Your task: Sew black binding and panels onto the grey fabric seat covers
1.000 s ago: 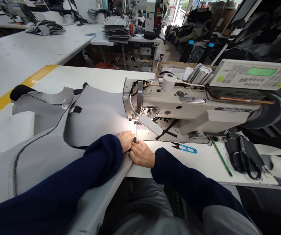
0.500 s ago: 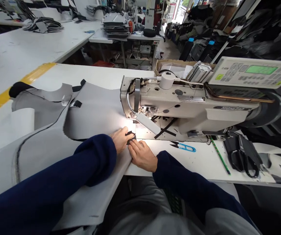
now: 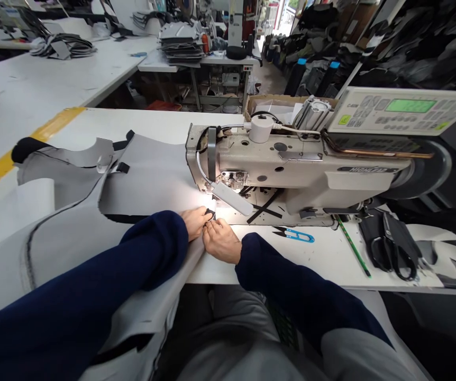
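Observation:
A large light grey fabric piece [image 3: 154, 169] with black edging lies across the table, and part of it hangs over the front edge. Close to the needle area of the sewing machine [image 3: 265, 156], my left hand [image 3: 194, 222] pinches a small black strip [image 3: 211, 212] at the fabric's right edge. My right hand [image 3: 222, 241] is just beside it, its fingers closed on the lower end of the same strip. The fingertips nearly meet and partly hide the strip. A lamp on the machine lights this spot.
Blue thread snips [image 3: 297, 235], a green pencil [image 3: 353, 246] and black-handled scissors [image 3: 394, 254] lie right of my hands. Crossed black strips [image 3: 265, 208] rest on the machine bed. A control panel [image 3: 406, 111] stands above the machine, with a cardboard box [image 3: 247, 108] behind.
My right hand has moved in closer to the left, its fingers now bunched at the black strip. The fabric's hanging front edge has shifted and folded slightly. The whole view has turned a little.

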A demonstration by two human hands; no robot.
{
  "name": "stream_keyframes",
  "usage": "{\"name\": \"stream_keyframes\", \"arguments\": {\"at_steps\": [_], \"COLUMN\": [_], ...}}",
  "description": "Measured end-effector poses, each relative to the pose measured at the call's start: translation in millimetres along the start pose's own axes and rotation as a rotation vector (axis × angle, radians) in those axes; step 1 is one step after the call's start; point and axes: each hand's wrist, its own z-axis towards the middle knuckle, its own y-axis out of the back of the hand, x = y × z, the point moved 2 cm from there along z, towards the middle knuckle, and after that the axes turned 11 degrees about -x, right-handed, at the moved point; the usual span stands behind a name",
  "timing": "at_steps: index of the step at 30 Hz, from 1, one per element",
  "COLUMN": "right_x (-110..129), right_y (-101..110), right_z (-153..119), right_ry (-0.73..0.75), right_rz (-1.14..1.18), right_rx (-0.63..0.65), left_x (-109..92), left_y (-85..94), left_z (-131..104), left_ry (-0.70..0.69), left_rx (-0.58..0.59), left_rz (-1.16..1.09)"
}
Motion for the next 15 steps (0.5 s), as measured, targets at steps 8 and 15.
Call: {"name": "stream_keyframes", "arguments": {"at_steps": [8,15], "right_x": [-10,-9], "right_y": [-3,11], "right_z": [3,-4], "right_ry": [-0.167,-0.356], "right_rz": [0.078,0.101], "right_rx": [0.039,0.017], "left_x": [23,19], "left_y": [4.0,2.1], "left_z": [2,-14], "left_ry": [0.214,0.092], "left_rx": [-0.200,-0.226], "left_rz": [0.031,0.044]}}
